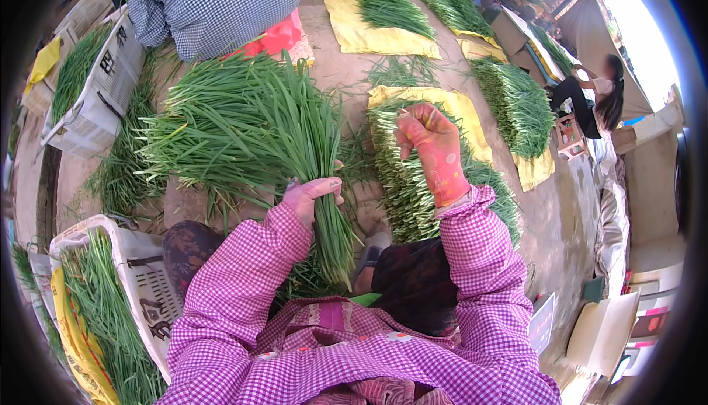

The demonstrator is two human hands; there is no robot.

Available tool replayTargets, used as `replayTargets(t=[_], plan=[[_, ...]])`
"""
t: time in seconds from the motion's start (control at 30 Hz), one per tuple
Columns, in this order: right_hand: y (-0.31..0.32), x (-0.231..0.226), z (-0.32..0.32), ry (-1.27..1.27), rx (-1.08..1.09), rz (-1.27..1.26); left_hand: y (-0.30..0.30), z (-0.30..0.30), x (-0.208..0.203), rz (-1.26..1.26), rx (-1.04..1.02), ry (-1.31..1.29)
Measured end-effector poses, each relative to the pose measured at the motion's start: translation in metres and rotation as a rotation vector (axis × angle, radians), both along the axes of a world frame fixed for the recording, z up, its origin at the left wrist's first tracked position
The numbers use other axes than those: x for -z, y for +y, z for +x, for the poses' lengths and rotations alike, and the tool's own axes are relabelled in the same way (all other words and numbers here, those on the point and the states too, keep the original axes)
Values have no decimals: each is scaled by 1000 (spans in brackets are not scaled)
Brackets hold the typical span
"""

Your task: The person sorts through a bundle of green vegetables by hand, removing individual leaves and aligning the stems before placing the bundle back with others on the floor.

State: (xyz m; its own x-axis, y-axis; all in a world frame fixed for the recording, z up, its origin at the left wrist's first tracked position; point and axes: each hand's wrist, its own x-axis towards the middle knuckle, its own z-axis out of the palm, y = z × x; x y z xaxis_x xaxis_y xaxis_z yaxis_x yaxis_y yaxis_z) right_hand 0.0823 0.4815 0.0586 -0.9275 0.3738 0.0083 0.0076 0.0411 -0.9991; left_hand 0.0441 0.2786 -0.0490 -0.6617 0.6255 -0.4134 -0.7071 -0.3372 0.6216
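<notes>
My left hand [316,196] is wrapped round a thick bunch of long green chives [304,128], which it holds upright in front of me. The bunch's lower ends hang below my fist. My right hand [430,148], in an orange-pink covering, is raised to the right of the bunch, apart from it. Its fingers are curled together; whatever they may pinch is too small to make out. Behind the held bunch spreads a large heap of loose chives [214,110]. Below and beside my right hand lie stacked chive bundles [404,184], pale cut ends facing left, on a yellow sheet [472,128].
White plastic crates of chives stand at the lower left [151,276] and upper left [110,110]. A person in a checked garment [217,7] bends close ahead. More bundles [512,106] lie on the right, near a seated person [590,103]. Stray leaves [125,176] litter the floor.
</notes>
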Motion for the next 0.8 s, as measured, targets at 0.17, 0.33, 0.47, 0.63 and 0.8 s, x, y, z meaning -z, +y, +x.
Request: replayTargets(t=[0.17,0.33,0.47,0.63,0.8], plan=[[-10,31,-5,-122,-245,369,3,-1,3,-58,-3,-18],[-27,38,-1,-158,-377,1098,6,2,-5,-216,95,13],[-7,36,-7,-207,-166,1147,11,1,-8,-43,28,28],[-2,29,-11,-154,-106,416,9,-7,2,-124,68,93],[-28,46,-11,-101,-351,818,9,-9,27,-281,131,127]])
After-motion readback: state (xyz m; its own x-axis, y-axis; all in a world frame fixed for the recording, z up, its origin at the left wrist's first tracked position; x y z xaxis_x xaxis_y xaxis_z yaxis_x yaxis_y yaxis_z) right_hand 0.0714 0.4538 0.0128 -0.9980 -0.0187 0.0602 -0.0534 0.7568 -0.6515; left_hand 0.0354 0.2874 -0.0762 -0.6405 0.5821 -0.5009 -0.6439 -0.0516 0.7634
